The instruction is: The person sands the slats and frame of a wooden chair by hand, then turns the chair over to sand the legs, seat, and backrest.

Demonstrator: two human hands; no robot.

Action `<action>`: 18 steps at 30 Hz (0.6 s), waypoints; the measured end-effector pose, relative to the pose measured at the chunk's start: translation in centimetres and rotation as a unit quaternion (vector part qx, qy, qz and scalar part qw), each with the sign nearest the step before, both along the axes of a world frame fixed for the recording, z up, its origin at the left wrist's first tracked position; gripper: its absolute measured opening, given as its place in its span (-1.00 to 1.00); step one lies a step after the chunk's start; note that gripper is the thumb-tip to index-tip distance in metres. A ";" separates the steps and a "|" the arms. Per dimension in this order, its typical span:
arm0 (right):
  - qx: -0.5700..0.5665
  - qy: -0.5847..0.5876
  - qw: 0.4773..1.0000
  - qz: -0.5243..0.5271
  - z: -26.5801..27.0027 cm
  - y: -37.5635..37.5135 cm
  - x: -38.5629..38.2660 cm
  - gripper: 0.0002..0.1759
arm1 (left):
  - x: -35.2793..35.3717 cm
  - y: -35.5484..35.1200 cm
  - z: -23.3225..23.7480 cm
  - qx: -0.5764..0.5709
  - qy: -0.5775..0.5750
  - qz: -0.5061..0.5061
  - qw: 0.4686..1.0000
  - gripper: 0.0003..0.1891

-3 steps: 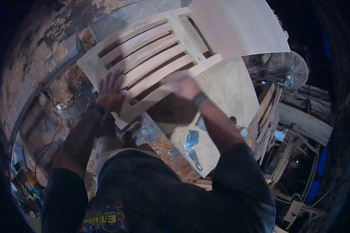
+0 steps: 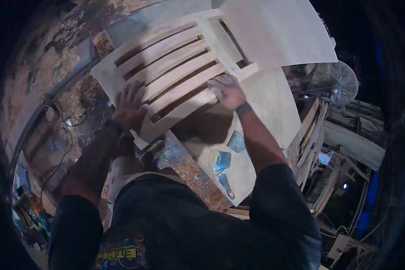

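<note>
A pale slatted wooden frame (image 2: 175, 67) lies tilted over a plywood bench top (image 2: 265, 108). My left hand (image 2: 129, 105) rests flat, fingers spread, on the frame's lower left corner. My right hand (image 2: 228, 90) presses on the frame's lower right rail, fingers curled over something small and pale that I cannot make out. A broad curved wooden panel (image 2: 274, 31) joins the frame at the upper right.
Small dark sheets (image 2: 222, 160) and a scraper-like tool (image 2: 226, 186) lie on the bench near its front edge. Sawdust covers the floor (image 2: 72, 99) at left, with cables. A standing fan (image 2: 339, 83) and stacked timber (image 2: 346, 139) fill the right side.
My right hand has slid up and right along the frame's lower rail. My left hand stays planted on the corner.
</note>
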State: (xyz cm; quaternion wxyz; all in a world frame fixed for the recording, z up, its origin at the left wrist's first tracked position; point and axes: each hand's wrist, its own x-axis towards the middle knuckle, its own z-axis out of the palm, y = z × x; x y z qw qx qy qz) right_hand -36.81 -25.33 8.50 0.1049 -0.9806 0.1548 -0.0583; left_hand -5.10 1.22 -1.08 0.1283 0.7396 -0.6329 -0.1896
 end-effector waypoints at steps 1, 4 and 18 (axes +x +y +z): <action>-0.011 -0.003 1.000 -0.012 0.3 1.1 -2.0 -0.55 | 0.0 0.2 -0.6 -0.002 -0.012 0.004 1.000 -0.18; 0.066 -0.006 0.998 0.005 -1.9 8.5 3.1 -0.46 | 1.0 -0.7 -1.2 -0.015 -0.042 0.003 0.999 -0.18; 0.049 0.028 0.995 0.087 -1.8 8.9 7.2 -0.55 | 3.6 -1.0 -0.4 -0.017 -0.088 0.011 0.996 -0.22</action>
